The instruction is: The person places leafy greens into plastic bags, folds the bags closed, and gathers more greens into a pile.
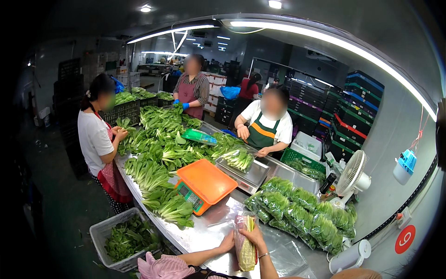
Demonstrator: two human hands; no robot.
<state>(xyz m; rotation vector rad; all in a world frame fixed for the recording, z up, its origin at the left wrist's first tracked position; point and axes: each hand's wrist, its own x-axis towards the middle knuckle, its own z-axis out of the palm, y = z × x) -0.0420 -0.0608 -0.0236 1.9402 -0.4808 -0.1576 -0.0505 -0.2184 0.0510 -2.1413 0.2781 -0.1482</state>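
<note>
A long packet, reddish at the top and yellow-green lower down, lies over the metal table's near edge. My right hand is wrapped round its upper right side. Just left of the packet is my left hand, its fingers curled in beside clear plastic film; what they pinch, if anything, is too small to make out. Beyond my hands stands an orange-topped scale with a green display panel. Leafy greens are heaped along the table's left side.
Bagged greens are piled at the right, near a white fan. Across the table a person in a green apron handles a bag of greens over a metal scale. Two more people stand at the heap. A grey crate sits lower left.
</note>
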